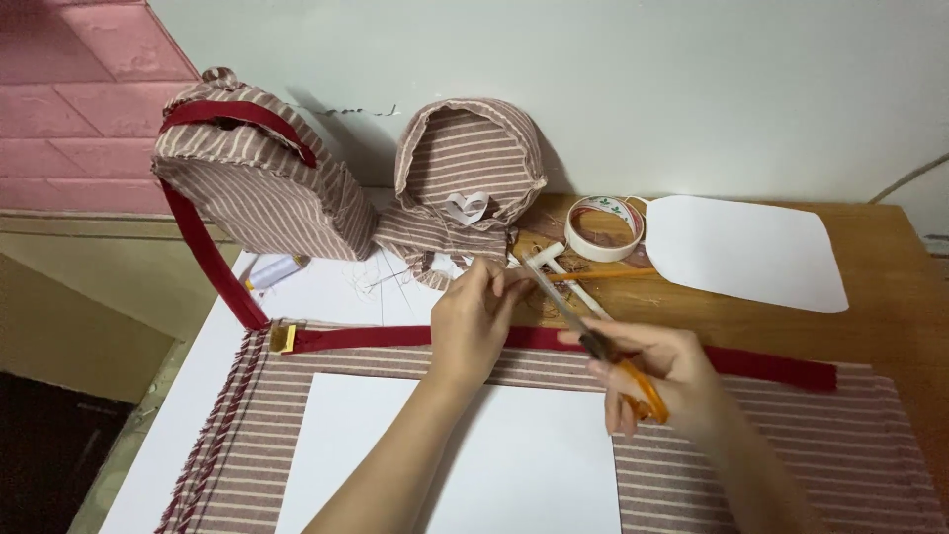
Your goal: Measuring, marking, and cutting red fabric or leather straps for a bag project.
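Standing at the far left of the surface (890, 267) is a striped fabric backpack (257, 178) with a dark red strap (213, 262) trailing down its side; its inside is hidden. Just right of it sits a second, unfinished striped bag shell (465, 168), open toward the camera, with a small white paper piece (468, 206) at its mouth. One long red webbing strap (771, 368) runs across the striped cloth (850, 445), carrying a yellow buckle (284, 338) at its left end. One white paper sheet (474, 465) lies on the cloth.

The left hand (474, 321) reaches forward, fingers pinching something small at the strap's edge. The right hand (657, 371) grips one pair of orange-handled scissors (593, 336), blades nearly closed and pointing up-left toward the pinch. Behind lie one tape roll (605, 227), an orange pencil (603, 274) and one white paper pattern (746, 252).
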